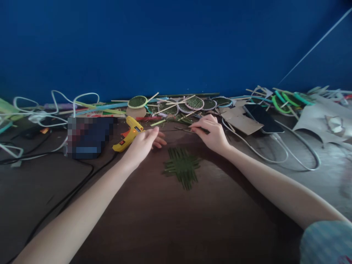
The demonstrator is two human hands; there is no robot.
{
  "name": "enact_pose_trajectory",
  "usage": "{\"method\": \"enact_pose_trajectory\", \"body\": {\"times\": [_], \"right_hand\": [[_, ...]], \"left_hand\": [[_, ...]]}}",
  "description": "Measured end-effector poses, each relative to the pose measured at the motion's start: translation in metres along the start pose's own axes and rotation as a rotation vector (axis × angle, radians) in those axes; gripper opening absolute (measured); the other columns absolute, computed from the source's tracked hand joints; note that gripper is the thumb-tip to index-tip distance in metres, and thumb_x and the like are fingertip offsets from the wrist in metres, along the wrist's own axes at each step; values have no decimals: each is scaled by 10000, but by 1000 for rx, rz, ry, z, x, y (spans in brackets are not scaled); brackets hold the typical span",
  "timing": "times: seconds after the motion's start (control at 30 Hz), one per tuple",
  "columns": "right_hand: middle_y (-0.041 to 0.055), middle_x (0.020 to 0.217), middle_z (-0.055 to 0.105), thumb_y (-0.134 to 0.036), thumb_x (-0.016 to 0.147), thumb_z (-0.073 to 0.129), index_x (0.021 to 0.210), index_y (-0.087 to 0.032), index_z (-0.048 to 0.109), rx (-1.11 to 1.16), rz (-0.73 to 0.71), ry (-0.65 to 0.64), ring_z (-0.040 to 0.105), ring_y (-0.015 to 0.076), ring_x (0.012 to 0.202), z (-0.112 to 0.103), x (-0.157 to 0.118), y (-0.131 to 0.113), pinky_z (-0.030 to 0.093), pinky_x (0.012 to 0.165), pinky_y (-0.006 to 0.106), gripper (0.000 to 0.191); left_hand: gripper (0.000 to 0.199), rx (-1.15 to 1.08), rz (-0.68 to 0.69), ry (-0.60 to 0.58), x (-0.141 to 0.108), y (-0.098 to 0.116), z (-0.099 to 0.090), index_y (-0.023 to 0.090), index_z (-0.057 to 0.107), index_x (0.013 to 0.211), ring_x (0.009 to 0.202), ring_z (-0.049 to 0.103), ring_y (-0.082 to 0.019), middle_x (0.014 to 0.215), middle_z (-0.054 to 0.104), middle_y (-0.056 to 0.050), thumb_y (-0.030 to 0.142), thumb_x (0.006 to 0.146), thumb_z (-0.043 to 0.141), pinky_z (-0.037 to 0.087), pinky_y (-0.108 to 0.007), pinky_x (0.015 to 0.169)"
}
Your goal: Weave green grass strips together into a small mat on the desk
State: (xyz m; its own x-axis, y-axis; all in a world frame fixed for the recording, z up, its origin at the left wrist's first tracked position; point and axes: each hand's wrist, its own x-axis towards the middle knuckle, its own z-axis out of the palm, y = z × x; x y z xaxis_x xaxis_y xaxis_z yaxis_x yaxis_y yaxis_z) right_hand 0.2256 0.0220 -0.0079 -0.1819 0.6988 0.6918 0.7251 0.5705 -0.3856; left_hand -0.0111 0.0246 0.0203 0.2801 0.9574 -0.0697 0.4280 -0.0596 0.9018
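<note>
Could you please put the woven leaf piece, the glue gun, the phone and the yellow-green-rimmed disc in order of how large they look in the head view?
1. Woven leaf piece
2. Glue gun and phone: too alike in size to rank
3. Yellow-green-rimmed disc

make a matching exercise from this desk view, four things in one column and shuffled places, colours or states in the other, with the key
1. glue gun
2. woven leaf piece
3. right hand
4. smartphone

A. flat on the table, between the forearms
B. dark screen, facing up
C. yellow, beside the left hand
D. pinching thin strips

Pairs: 1-C, 2-A, 3-D, 4-B
</note>
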Motion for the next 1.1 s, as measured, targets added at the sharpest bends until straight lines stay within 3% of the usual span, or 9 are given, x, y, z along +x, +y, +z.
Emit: {"method": "enact_pose_trajectory", "body": {"times": [0.17,0.43,0.63,0.83,0.93,1.1], "right_hand": [[25,724,653,-237,807,565,798,-221,676,-5,-55,-28,539,188,787,1,-1,-3,394,752,354,113],[36,790,675,-250,789,538,786,-230,676,-91,298,16,517,236,841,1,-1,20,381,784,427,139],[39,1036,636,-257,806,500,848,-243,684,-144,354,59,448,280,1025,-2,0,12,349,838,454,190],[21,697,659,-375,889,383,841,-206,675,279,336,-163,543,181,784,-6,4,-11,404,756,353,340],[14,657,650,-351,860,458,811,-200,690,403,333,-246,567,159,747,-6,4,-19,419,726,317,281],[1,647,646,-257,769,601,854,-225,708,438,262,-248,556,140,661,-5,3,-24,437,654,301,140]], "left_hand": [[233,-77,-37,7,-1,4,1,137,590,750,602,586,-125,701,672,-59,306,842,460,407,-234,540],[209,61,82,97,5,-3,-8,141,586,751,563,568,-117,633,642,-28,275,838,452,433,-245,574],[208,181,151,92,1,4,-6,155,570,768,589,576,-122,652,646,-24,267,858,421,443,-238,599],[219,357,276,97,-6,10,-3,179,550,728,613,574,-126,669,649,0,274,872,414,432,-239,646],[219,410,328,86,-9,11,-1,185,553,729,608,577,-120,672,652,9,276,876,419,428,-233,648],[208,385,327,72,-10,13,0,185,576,778,613,588,-119,695,666,5,296,874,428,436,-234,654]]}}
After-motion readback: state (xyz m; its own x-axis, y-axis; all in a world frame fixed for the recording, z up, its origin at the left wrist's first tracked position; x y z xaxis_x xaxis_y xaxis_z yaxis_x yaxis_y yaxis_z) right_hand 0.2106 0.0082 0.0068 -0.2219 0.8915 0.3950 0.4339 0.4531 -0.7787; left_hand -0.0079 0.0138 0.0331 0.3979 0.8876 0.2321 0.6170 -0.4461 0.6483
